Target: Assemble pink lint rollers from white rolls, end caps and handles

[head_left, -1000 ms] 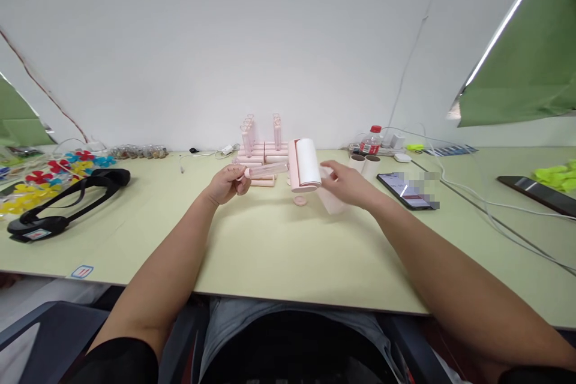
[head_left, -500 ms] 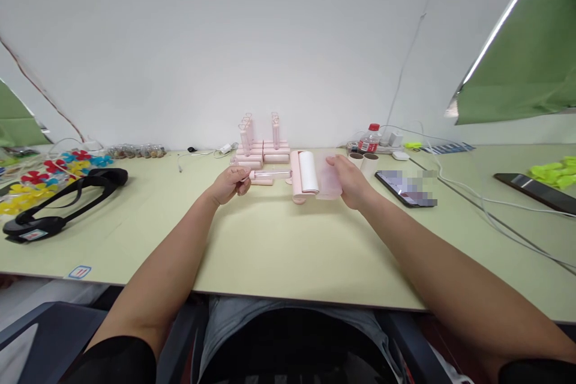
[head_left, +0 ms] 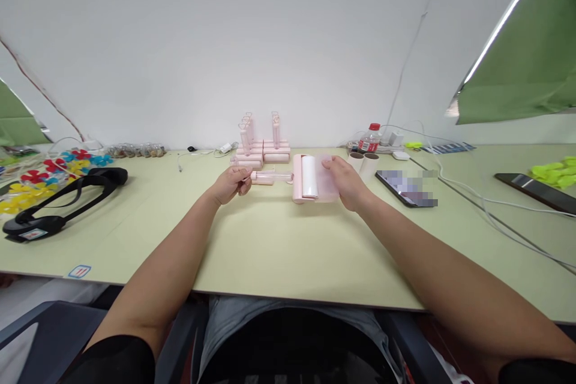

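Observation:
A pink lint roller (head_left: 309,177) with a white roll is held above the table between my two hands. My left hand (head_left: 231,185) pinches the end of its clear pink handle (head_left: 275,176), which points left. On the other side, my right hand (head_left: 348,182) grips a translucent pink sheet or cover (head_left: 327,183) beside the white roll, thumb on top. Behind the roller, several finished-looking pink rollers (head_left: 276,153) lie in rows near the wall, some with their clear handles (head_left: 276,129) standing upright.
Two cardboard tubes (head_left: 369,164), a red-capped bottle (head_left: 369,138), a phone (head_left: 406,188) and white cables are on the right. Black straps (head_left: 67,204) and coloured plastic flowers (head_left: 54,171) lie on the left. Another dark phone (head_left: 535,191) sits far right.
The roller head has turned a little, so its pink casing and white roll sit straighter and closer together. Both hands keep their hold and have barely moved.

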Demonstrator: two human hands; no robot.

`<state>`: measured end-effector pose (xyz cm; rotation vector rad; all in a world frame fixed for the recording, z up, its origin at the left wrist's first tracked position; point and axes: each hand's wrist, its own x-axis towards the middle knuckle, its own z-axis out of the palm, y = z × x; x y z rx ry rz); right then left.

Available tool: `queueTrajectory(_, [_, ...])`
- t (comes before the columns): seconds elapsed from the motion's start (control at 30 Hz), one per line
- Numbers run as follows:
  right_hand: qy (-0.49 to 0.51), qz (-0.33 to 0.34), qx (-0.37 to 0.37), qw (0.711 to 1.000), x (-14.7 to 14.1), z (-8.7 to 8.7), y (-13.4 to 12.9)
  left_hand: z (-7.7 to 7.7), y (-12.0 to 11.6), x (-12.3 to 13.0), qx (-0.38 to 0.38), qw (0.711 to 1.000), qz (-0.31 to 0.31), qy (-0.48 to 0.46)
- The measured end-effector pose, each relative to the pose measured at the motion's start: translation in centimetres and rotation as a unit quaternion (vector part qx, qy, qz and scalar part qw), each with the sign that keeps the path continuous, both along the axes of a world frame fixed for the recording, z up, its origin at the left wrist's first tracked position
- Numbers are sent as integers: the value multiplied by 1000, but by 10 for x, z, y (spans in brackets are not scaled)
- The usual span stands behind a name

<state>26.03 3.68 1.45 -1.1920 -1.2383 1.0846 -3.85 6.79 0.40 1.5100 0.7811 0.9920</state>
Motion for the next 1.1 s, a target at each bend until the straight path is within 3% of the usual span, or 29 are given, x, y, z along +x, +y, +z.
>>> queueTrajectory(0.43, [-33,16,32,999,-1,-6,1,0,-4,6,19,999,-6,47])
queueTrajectory(0.8, [29,17,4,999,-7,-11,0,-8,-8,22,3,998,-33,56])
queueTrajectory(0.97, [40,32,10,999,1,-10,8,7,-10,23,-7,999,36,39])
queueTrajectory(1.1, [76,-28,-23,996,7,-8,12,38,-2,15,15,988,150,46])
